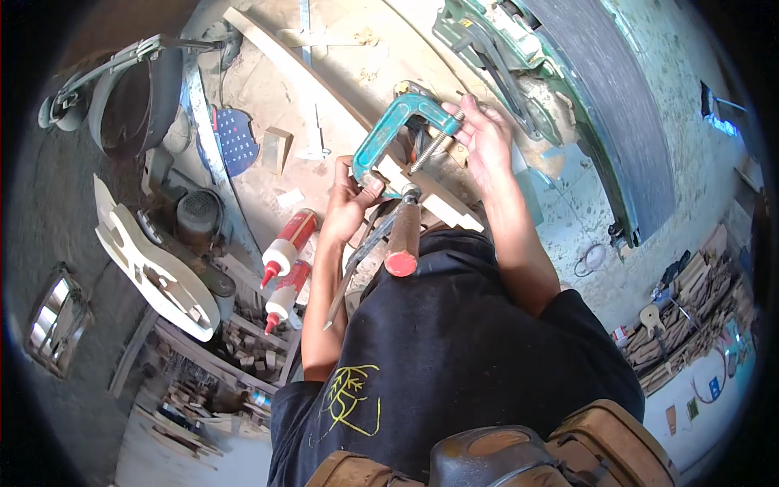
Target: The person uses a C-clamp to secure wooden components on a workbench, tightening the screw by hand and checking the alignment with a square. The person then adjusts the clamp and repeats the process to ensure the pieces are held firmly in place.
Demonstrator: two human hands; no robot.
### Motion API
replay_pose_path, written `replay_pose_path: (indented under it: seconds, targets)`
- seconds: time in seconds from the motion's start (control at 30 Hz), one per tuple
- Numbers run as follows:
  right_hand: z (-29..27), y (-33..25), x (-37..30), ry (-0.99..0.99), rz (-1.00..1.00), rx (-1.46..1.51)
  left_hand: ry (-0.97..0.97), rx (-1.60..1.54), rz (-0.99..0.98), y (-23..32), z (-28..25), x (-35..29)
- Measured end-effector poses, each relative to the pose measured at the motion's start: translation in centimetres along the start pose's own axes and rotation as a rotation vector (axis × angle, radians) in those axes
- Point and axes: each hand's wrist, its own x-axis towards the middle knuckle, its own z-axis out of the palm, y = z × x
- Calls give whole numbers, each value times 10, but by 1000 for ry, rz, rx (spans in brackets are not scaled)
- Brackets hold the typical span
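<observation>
A teal C-clamp (398,122) sits across a long pale wood strip (304,73) in front of me. My left hand (347,207) is closed round the clamp's lower jaw beside the strip, its thumb on top. The fingers of my right hand (485,142) pinch the outer end of the clamp's threaded screw (434,150). Close to my body, a bar clamp with a round wooden handle (403,239) points toward me near the strip. Left of my left forearm lie two red-and-white squeeze bottles (294,237) with red tips.
A metal caliper-like tool (312,105), a small wood block (276,150) and a blue sanding disc (235,142) lie on the bench. A belt machine (138,105) and a pale guitar-shaped wooden piece (158,276) are at left. A green machine (560,89) stands at right.
</observation>
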Motion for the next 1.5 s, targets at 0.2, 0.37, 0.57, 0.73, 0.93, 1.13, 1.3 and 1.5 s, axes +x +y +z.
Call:
replay_pose_path:
  seconds: [0.2,0.37,0.57,0.73,0.93,1.13,1.3,1.5]
  targets:
    - [-11,6,3,-178,-26,199,-16,17,3,0,-2,1]
    - [-17,-4,7,-264,-43,64,11,-29,-1,-3,-3,-2]
    - [-26,1,15,-323,17,202,0,-26,67,-12,-11,3]
    - [-42,-19,35,-522,55,-76,-65,-77,40,-12,-13,4]
    - [-36,5,26,-417,24,177,-81,-67,63,-15,-14,6]
    - [-47,21,37,-486,-10,229,-85,-116,39,-21,-15,5]
    - [-41,34,31,-449,-84,332,-61,-61,8,-11,-12,7]
    - [-8,25,8,-235,-20,391,-33,-109,35,-17,-8,7]
